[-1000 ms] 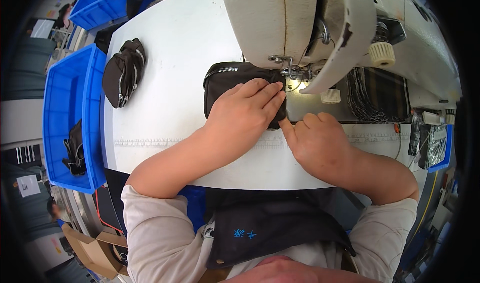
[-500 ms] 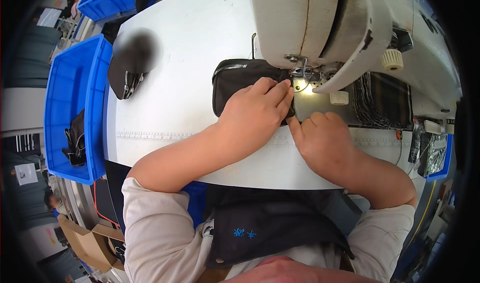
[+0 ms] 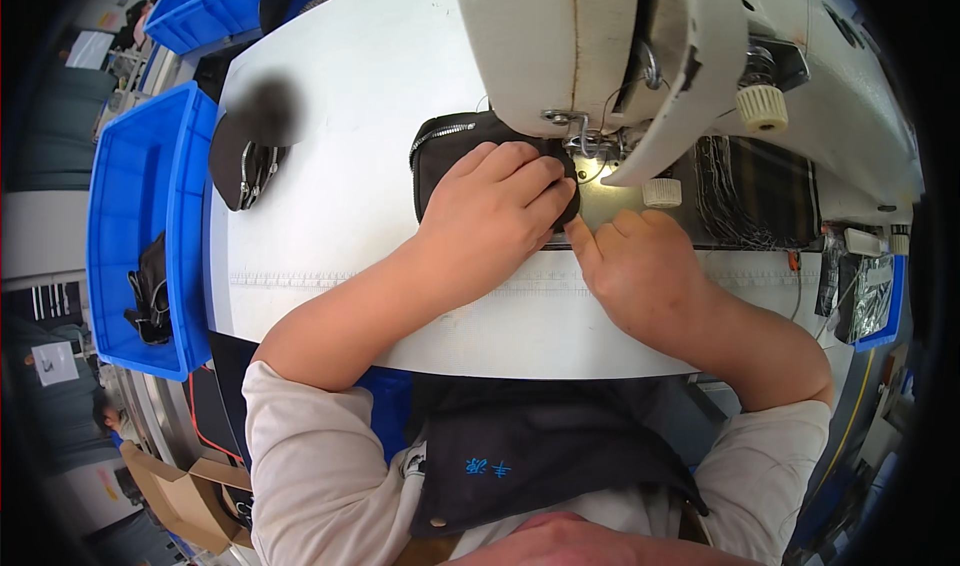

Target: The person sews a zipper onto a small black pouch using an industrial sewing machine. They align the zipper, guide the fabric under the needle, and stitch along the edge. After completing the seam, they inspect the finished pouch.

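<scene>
Pouch (image 3: 437, 174), dark, lies upper centre of the frame beneath your left hand (image 3: 495, 204), fingers together; your right hand (image 3: 642, 268) meets its edge. Whether either clamps it, I cannot tell. Press flat, steer gently, fingertips clear of the presser foot (image 3: 588, 148).

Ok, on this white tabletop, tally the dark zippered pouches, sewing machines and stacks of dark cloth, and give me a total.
Dark zippered pouches: 2, one under the left hand, one partly blurred
Sewing machine: 1
Stack of dark cloth: 1
Total: 4
</scene>
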Available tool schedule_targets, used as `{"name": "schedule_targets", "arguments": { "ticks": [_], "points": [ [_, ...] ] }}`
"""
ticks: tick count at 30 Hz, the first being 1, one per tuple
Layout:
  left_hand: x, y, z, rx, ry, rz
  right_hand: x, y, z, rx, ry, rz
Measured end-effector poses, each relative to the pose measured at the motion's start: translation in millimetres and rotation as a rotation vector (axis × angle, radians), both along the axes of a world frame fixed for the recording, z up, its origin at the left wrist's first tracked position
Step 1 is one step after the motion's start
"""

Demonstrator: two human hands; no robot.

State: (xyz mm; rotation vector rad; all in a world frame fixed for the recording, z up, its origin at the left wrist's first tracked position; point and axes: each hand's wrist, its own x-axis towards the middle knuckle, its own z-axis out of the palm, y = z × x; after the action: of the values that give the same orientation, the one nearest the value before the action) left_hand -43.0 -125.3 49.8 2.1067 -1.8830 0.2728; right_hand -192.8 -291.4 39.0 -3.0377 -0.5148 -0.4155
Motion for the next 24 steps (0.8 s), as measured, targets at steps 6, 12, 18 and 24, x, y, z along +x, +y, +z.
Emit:
{"name": "schedule_targets", "arguments": {
  "ticks": [6, 12, 18, 24],
  "points": [
    [2, -2, -8, -0.035, 0.004, -0.023, -3, 1, -1, -0.016, 0.032, 0.0],
    [6, -2, -14, -0.096, 0.014, -0.01, -3, 2, 2, -0.057, 0.046, -0.005],
    [6, -6, -18, -0.145, 0.014, -0.014, -2, 2, 2, -0.053, 0.053, 0.0],
    [1, -4, -16, -0.116, -0.064, 0.006, -2, 3, 2, -0.037, 0.067, -0.003]
  ]
}}
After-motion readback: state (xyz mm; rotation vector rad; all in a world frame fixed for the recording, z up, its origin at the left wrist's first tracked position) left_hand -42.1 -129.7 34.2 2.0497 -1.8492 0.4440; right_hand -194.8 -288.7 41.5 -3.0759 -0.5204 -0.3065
